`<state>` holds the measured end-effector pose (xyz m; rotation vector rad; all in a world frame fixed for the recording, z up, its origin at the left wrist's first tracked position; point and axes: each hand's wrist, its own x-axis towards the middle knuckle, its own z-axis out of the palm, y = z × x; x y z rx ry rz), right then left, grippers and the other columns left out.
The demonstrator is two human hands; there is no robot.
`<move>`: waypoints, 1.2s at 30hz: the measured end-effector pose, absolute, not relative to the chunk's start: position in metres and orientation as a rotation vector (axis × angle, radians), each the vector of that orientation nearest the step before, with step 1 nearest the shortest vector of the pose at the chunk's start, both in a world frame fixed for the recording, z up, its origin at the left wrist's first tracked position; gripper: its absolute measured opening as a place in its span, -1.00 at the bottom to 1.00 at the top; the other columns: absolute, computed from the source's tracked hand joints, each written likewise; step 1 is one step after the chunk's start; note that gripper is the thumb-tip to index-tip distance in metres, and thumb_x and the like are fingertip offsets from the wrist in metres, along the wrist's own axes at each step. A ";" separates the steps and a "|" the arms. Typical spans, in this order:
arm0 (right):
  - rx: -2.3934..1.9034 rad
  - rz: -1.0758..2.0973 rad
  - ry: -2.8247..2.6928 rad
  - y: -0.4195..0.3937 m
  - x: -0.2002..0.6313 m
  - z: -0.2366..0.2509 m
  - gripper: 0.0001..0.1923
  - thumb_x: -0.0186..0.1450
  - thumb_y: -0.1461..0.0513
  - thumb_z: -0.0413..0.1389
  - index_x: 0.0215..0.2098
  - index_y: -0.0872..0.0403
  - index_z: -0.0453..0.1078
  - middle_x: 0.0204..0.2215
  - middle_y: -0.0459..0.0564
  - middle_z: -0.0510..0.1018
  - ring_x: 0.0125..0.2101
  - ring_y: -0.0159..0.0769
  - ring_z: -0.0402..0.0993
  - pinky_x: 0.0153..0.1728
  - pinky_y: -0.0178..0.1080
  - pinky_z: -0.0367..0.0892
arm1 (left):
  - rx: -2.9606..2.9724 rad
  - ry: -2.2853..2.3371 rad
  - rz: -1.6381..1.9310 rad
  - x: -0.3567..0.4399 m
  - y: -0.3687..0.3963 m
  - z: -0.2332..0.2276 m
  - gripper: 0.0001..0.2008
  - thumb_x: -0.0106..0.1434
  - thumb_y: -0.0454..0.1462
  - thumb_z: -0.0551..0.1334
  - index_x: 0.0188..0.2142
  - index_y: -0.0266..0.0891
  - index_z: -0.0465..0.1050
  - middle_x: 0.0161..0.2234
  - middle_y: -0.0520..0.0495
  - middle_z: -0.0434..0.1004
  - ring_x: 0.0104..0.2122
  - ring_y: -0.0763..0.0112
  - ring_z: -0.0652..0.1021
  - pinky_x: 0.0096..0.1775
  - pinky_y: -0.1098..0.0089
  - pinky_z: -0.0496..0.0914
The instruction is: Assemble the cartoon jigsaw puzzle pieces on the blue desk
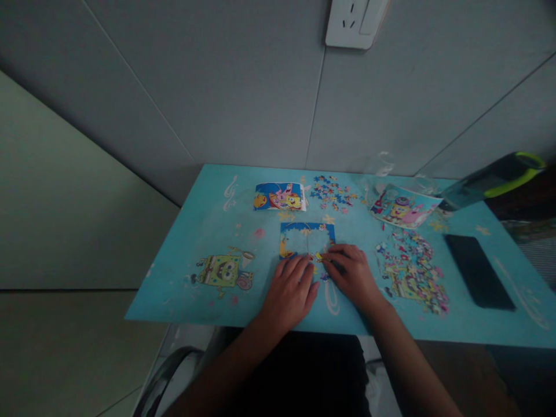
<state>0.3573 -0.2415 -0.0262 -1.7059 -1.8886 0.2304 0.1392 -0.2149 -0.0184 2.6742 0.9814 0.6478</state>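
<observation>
A partly assembled jigsaw puzzle (pixel 307 226) lies mid-table, its blue and yellow border framing a bare centre. My left hand (pixel 292 291) rests flat over its lower left edge, fingers stretched out and slightly apart. At the lower right edge, my right hand (pixel 351 271) pinches a small yellow puzzle piece (pixel 319 256) between thumb and forefinger. A loose purple piece (pixel 324 277) lies between the hands. Behind the frame is a picture card (pixel 280 197) with cartoon figures on blue. Beside the card, several loose puzzle pieces (pixel 332 193) are spread out.
On the right, a larger heap of puzzle pieces (pixel 414 272) lies near a black phone (pixel 479 272). A second picture card (pixel 405 207) leans by a clear cup (pixel 384 165) and a dark, green-trimmed object (pixel 489 180). The wall with a socket (pixel 354 23) borders the table (pixel 174 289).
</observation>
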 end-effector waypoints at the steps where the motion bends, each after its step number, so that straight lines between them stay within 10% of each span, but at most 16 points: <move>1: -1.703 0.234 -1.889 -0.241 0.357 -0.027 -0.82 0.39 0.17 0.17 -0.07 -0.11 0.58 -0.09 0.04 0.58 -0.07 -0.05 0.47 -0.03 0.06 0.35 | 2.674 0.977 0.657 0.139 -0.215 -0.018 -0.66 0.46 -0.21 0.14 0.14 -0.30 0.41 0.24 -0.24 0.40 0.24 0.09 0.38 0.26 -0.01 0.25; 12: -1.725 0.224 -1.538 -0.243 0.362 -0.020 -0.76 0.42 0.20 0.08 -0.02 -0.03 0.54 -0.13 0.07 0.56 -0.11 -0.10 0.51 -0.03 -0.01 0.43 | 2.651 0.886 0.861 0.126 -0.219 -0.007 -0.88 0.41 -0.30 0.20 -0.13 -0.23 0.51 -0.04 -0.12 0.59 0.01 0.16 0.52 0.07 0.04 0.33; 36: -1.715 0.274 -1.568 -0.243 0.358 -0.019 -0.78 0.40 0.26 0.08 -0.08 -0.02 0.56 -0.18 0.05 0.59 -0.15 -0.12 0.51 -0.06 -0.03 0.42 | 2.626 1.056 0.583 0.098 -0.209 -0.014 -0.82 0.40 -0.26 0.24 -0.02 -0.13 0.53 0.05 -0.12 0.53 0.03 0.10 0.48 0.02 0.03 0.34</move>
